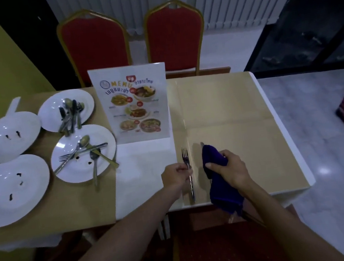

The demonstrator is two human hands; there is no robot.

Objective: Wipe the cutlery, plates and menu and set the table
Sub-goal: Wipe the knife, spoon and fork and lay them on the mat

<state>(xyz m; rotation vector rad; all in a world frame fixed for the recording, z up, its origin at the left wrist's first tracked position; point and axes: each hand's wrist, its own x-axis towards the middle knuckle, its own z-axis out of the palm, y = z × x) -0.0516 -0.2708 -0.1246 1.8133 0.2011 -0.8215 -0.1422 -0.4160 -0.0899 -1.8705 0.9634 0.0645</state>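
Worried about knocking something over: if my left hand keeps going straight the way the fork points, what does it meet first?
Probably the standing laminated menu card. The left hand aims the silver fork up the table, and its line passes near the card's right edge, though depth is unclear.

Your view is dim and bluish, soft all over. Pick the menu (131, 105) as your landmark: left of it, small glare spots sit on the white plates (8, 137). Far right of it, the floor (323, 169) shows a bright reflection. Toward the edges, wide-angle distortion bends straight lines, and the corners darken.
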